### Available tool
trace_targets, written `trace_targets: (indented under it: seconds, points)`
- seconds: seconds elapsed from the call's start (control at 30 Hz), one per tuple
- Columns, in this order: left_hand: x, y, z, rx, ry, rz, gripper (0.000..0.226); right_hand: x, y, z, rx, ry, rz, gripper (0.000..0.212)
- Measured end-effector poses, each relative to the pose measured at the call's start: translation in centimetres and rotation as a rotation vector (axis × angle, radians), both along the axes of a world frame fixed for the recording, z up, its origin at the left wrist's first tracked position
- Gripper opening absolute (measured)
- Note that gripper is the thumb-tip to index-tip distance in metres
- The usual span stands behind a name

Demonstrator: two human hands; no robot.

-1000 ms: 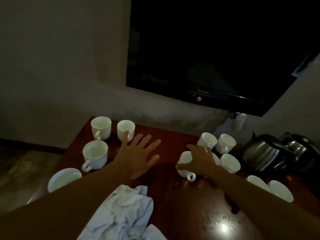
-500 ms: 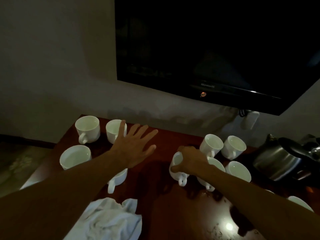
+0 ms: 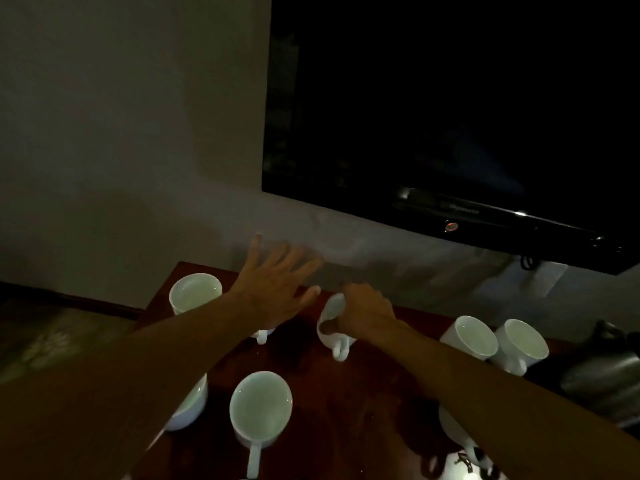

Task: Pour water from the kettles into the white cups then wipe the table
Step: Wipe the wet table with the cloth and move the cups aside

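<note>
One dark television (image 3: 450, 116) fills the upper right, hung on a pale wall (image 3: 121, 133). Beneath it lies the glossy reddish-brown worktop (image 3: 363, 393). A steel kettle (image 3: 602, 386) sits at its right edge, cut off by the frame. Two bare forearms reach in from the near side.

The left hand (image 3: 273, 289) hovers over the far left of the worktop, its grip wide, fingers spread, holding nothing. A cup handle (image 3: 262, 336) shows just under it. The right hand (image 3: 367, 313) is just beside it, its grip closed over the rim of a tilted cup (image 3: 329, 317), whose handle points near.

All the cups are plain glazed white, with a faint greenish cast inside; whether they hold water cannot be told. A near cup (image 3: 260, 407) stands in the middle, handle toward the near edge. A corner cup (image 3: 195, 292) stands far left. A right cup (image 3: 471, 336) and a far-right cup (image 3: 523, 344) stand side by side between the right forearm and the kettle. Two more are half hidden under the forearms.
</note>
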State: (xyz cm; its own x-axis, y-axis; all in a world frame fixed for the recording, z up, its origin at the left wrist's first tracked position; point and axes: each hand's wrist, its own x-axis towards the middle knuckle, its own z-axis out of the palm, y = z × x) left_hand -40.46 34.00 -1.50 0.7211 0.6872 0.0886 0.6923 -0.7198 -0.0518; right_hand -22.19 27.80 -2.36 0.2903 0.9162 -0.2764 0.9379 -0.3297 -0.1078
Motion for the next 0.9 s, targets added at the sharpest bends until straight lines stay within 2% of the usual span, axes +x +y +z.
trace_targets:
  seconds: [0.17, 0.37, 0.6, 0.7, 0.83, 0.9]
  points:
    - [-0.3, 2.0, -0.6, 0.004, 0.015, -0.007, 0.087, -2.1, 2.1, -0.7, -0.007, -0.009, 0.022, 0.078]
    - [-0.3, 2.9, -1.9, -0.019, -0.002, -0.016, 0.087, -3.7, 2.8, -1.1, -0.02, -0.036, 0.043, 0.068]
    - [0.0, 2.3, -1.8, -0.02, 0.05, -0.006, 0.089, -4.2, 2.2, -0.7, -0.017, 0.0, 0.088, 0.069]
    - [0.1, 1.7, -1.6, -0.015, 0.056, -0.012, 0.088, -3.4, 1.4, 0.5, -0.057, 0.051, 0.039, 0.077]
    - [0.9, 0.8, -1.8, -0.063, 0.049, 0.002, 0.086, 0.0, -1.1, 2.1, -0.032, 0.081, -0.002, 0.102]
    - [1.8, 0.0, -1.9, -0.093, 0.059, 0.013, 0.088, 2.5, -2.6, 2.6, -0.018, 0.079, -0.025, 0.108]
